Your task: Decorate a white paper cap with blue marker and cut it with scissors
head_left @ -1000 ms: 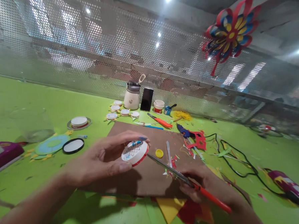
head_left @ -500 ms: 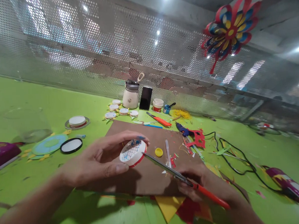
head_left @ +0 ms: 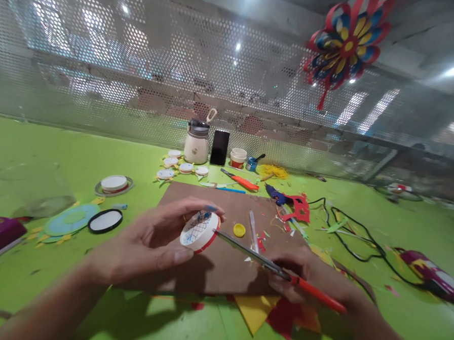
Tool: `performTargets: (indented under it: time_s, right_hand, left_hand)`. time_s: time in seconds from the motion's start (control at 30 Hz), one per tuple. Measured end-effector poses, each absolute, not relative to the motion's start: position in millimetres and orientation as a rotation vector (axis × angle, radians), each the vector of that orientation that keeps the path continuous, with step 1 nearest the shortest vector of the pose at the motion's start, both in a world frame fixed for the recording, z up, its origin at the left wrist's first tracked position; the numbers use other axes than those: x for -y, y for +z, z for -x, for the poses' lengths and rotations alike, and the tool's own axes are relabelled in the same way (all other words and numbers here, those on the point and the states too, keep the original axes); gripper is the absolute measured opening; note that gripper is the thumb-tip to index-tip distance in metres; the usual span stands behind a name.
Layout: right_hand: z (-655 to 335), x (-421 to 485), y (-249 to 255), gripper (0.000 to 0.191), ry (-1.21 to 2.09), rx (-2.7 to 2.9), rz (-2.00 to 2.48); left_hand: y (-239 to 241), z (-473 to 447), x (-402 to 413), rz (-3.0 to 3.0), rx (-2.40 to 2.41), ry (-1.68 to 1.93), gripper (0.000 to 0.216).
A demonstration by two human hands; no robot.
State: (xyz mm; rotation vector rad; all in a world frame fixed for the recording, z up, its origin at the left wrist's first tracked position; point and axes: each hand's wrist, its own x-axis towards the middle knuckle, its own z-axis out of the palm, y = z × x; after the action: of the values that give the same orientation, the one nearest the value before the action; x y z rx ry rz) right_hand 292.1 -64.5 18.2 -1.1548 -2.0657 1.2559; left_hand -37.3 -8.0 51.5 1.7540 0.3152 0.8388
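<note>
Between the thumb and fingers of my left hand (head_left: 150, 240) is a round white disc (head_left: 201, 233), tilted, with a red edge and blue crisscross marks on its face. My right hand (head_left: 304, 270) grips a pair of scissors (head_left: 270, 264) with red-orange handles, blades pointing up and left. The blade tips meet the disc's right rim; whether they touch or cut it I cannot tell. Beneath both hands lies a brown board (head_left: 232, 266). On it are a yellow cap (head_left: 239, 230), a slim pale stick (head_left: 253, 232) and small paper scraps.
Several small white discs (head_left: 186, 168), a jar (head_left: 196, 143), a phone (head_left: 220, 147) and a blue paint pot (head_left: 251, 163) stand behind the board. Orange-handled scissors (head_left: 245, 183) lie there too. On the right are a glue gun (head_left: 276, 194) and a black cord (head_left: 355, 257). Coloured paper (head_left: 257, 315) lies in front.
The view has shifted slightly. Both hands keep nearly the same pose, with the scissor tips still at the disc's rim.
</note>
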Motion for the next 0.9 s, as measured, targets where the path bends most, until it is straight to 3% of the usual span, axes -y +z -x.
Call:
performTargets:
  time_s: [0.47,0.57,0.7,0.9]
  right_hand:
    - [-293.8,61.8,16.1,0.025,1.295,2.089,1.156]
    - [-295.7,61.5,16.9,0.015,1.302,2.087,1.157]
    - [-297.8,62.0,17.5,0.005,1.275,2.106,1.177]
    - [-302.3,60.3,12.4,0.015,1.229,2.12,1.142]
  left_hand:
    - [51.9,39.2,10.2,-1.896,-0.381,0.931,0.055]
    - [51.1,41.1,12.0,-2.017,-0.451,0.958,0.058]
    - [53.8,40.2,19.1,-2.028,-0.467,1.042,0.07]
    - [56.1,37.7,26.6,-2.007,-0.475,1.085,0.089]
